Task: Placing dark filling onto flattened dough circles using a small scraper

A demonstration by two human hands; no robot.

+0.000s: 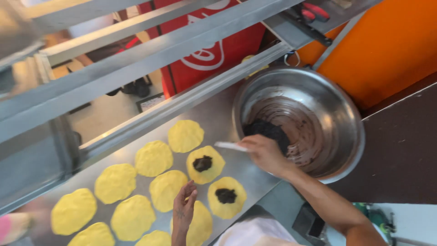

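Several flat yellow dough discs lie on a steel counter. Two discs nearest the bowl carry a dark dollop of filling in the middle. My right hand reaches over the rim of a large steel bowl and grips a white utensil handle beside the dark filling inside. My left hand hovers open, fingers spread, over the discs near the front edge, touching or just above a plain disc.
A steel rail and window frame run along the far edge of the counter. A red panel stands beyond it. An orange wall rises behind the bowl, with a dark surface to the right. My white garment shows at the bottom.
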